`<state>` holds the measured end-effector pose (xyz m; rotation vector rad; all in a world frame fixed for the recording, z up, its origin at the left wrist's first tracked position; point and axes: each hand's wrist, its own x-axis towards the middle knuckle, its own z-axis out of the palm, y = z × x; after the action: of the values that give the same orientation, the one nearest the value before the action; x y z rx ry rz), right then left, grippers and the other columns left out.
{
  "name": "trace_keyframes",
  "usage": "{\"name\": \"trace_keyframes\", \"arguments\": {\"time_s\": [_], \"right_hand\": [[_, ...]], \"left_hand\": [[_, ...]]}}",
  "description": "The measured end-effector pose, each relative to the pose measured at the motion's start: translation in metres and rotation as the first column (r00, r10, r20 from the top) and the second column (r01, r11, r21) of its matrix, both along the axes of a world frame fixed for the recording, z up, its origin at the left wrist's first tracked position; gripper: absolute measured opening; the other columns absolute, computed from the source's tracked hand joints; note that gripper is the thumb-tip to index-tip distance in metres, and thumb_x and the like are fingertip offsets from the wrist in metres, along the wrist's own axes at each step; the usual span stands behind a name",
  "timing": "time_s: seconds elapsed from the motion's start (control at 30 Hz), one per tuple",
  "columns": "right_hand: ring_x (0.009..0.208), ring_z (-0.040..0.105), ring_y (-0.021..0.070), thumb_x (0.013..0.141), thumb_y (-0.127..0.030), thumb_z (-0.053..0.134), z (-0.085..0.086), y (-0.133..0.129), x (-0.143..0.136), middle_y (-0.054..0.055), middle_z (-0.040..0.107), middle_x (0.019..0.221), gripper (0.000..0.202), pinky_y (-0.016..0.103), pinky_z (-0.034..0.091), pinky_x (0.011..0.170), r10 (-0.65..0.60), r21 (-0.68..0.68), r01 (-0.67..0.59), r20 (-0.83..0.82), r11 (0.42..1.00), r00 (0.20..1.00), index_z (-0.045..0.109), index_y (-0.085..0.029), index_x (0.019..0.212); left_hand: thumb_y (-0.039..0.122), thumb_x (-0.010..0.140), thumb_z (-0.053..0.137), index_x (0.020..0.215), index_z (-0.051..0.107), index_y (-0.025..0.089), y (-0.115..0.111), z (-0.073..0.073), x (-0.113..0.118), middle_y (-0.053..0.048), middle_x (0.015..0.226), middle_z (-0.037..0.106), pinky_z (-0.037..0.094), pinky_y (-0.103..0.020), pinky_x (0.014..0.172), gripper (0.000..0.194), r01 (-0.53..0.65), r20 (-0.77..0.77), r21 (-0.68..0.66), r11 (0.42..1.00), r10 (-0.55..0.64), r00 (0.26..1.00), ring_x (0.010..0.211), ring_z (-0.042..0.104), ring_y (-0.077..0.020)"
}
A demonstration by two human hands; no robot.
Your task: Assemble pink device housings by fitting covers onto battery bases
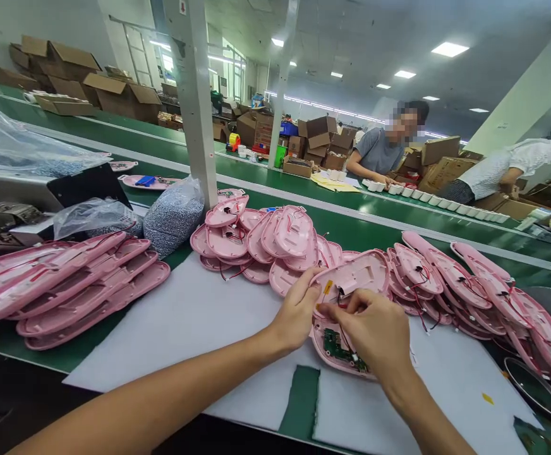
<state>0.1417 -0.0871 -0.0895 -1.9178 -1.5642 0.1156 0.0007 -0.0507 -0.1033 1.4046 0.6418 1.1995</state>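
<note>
Now, just beyond the green circuit board (333,342), the left hand (298,311) clasps the pink shell (366,273); the right hand (375,328) bends over its wiring (340,292), pinching what, I can't tell. Looks like wire-setting, calling for steady touch.

Single head-worn camera, facing forward and down across the bench (304,404). The left hand (295,314) and right hand (380,332) lie at close range; the wide view extends to the ceiling (375,38).

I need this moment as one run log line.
left hand: gripping upper pink shell; right hand: at that shell's lower edge; nearby: green circuit board in lower pink shell
</note>
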Motion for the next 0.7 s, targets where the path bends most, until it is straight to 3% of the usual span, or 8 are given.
{"name": "trace_keyframes", "arguments": {"time_s": [0.1, 0.17, 0.27, 0.37, 0.43, 0.53, 0.63, 0.7], "right_hand": [[0.054, 0.048, 0.0152, 0.064, -0.066, 0.073, 0.005, -0.015, 0.033, -0.002, 0.055, 0.057, 0.047, 0.028, 0.036, 0.054, 0.021, 0.024, -0.020, -0.052, 1.000, 0.998, 0.058, -0.021, 0.062], [0.061, 0.052, 0.0172, 0.067, -0.066, 0.070, 0.009, -0.032, 0.060, 0.001, 0.060, 0.071, 0.048, 0.029, 0.041, 0.056, 0.039, 0.184, -0.042, 0.021, 0.982, 0.999, 0.062, -0.021, 0.080], [0.091, 0.060, 0.0250, 0.072, -0.058, 0.070, 0.015, -0.052, 0.084, 0.010, 0.063, 0.108, 0.056, 0.035, 0.049, 0.075, 0.108, 0.334, -0.204, 0.284, 0.920, 0.953, 0.060, -0.020, 0.112], [0.124, 0.048, 0.0339, 0.063, -0.051, 0.076, 0.010, -0.049, 0.076, 0.016, 0.047, 0.139, 0.088, 0.043, 0.045, 0.098, 0.435, -0.040, -0.461, 0.409, 0.887, 0.802, 0.045, -0.017, 0.138], [0.133, 0.038, 0.0374, 0.054, -0.047, 0.080, -0.002, -0.035, 0.064, 0.019, 0.038, 0.146, 0.106, 0.047, 0.040, 0.106, 0.578, -0.324, -0.487, 0.320, 0.811, 0.751, 0.038, -0.012, 0.145], [0.131, 0.041, 0.0369, 0.055, -0.040, 0.079, -0.029, -0.019, 0.063, 0.020, 0.042, 0.143, 0.106, 0.047, 0.039, 0.107, 0.603, -0.454, -0.461, 0.239, 0.762, 0.761, 0.036, -0.008, 0.146], [0.118, 0.055, 0.0300, 0.072, -0.035, 0.069, -0.048, -0.021, 0.097, 0.014, 0.053, 0.134, 0.081, 0.039, 0.049, 0.097, 0.584, -0.331, -0.487, 0.343, 0.808, 0.736, 0.040, -0.020, 0.145], [0.113, 0.059, 0.0266, 0.079, -0.033, 0.063, -0.039, -0.017, 0.125, 0.008, 0.055, 0.133, 0.070, 0.035, 0.051, 0.093, 0.491, -0.182, -0.462, 0.453, 0.868, 0.744, 0.039, -0.030, 0.145]], "left_hand": [[0.024, 0.096, 0.035, 0.117, 0.052, 0.019, 0.004, -0.002, -0.006, -0.004, 0.107, 0.059, 0.042, -0.030, 0.093, 0.028, 0.011, -0.088, 0.098, 0.995, -0.002, 0.996, 0.100, 0.054, -0.0185], [0.023, 0.097, 0.033, 0.122, 0.050, 0.019, 0.006, 0.002, -0.013, -0.005, 0.106, 0.059, 0.043, -0.031, 0.092, 0.031, 0.135, -0.210, 0.204, 0.970, -0.091, 0.973, 0.098, 0.055, -0.0185], [0.013, 0.094, 0.033, 0.125, 0.053, 0.021, 0.007, 0.017, -0.023, -0.009, 0.123, 0.055, 0.039, -0.035, 0.102, 0.037, 0.437, -0.515, 0.424, 0.793, -0.186, 0.837, 0.114, 0.051, -0.0201], [0.006, 0.080, 0.048, 0.118, 0.060, 0.024, 0.005, 0.031, -0.028, -0.009, 0.140, 0.042, 0.031, -0.041, 0.112, 0.044, 0.635, -0.737, 0.495, 0.593, -0.099, 0.668, 0.130, 0.039, -0.0253], [0.006, 0.068, 0.055, 0.116, 0.061, 0.023, 0.004, 0.036, -0.029, -0.010, 0.141, 0.039, 0.034, -0.044, 0.110, 0.051, 0.667, -0.781, 0.511, 0.543, -0.031, 0.624, 0.129, 0.040, -0.0285], [0.010, 0.063, 0.054, 0.110, 0.058, 0.017, 0.002, 0.031, -0.033, -0.015, 0.132, 0.046, 0.043, -0.045, 0.100, 0.047, 0.589, -0.701, 0.639, 0.495, 0.059, 0.711, 0.118, 0.048, -0.0296], [0.012, 0.078, 0.049, 0.100, 0.054, 0.015, 0.004, 0.012, -0.039, -0.013, 0.107, 0.058, 0.047, -0.036, 0.084, 0.023, 0.375, -0.460, 0.844, 0.384, 0.158, 0.874, 0.098, 0.056, -0.0239], [0.016, 0.094, 0.038, 0.100, 0.052, 0.013, 0.008, -0.009, -0.040, -0.009, 0.087, 0.062, 0.047, -0.029, 0.073, 0.016, 0.236, -0.311, 0.910, 0.340, 0.186, 0.932, 0.082, 0.057, -0.0182]]}}
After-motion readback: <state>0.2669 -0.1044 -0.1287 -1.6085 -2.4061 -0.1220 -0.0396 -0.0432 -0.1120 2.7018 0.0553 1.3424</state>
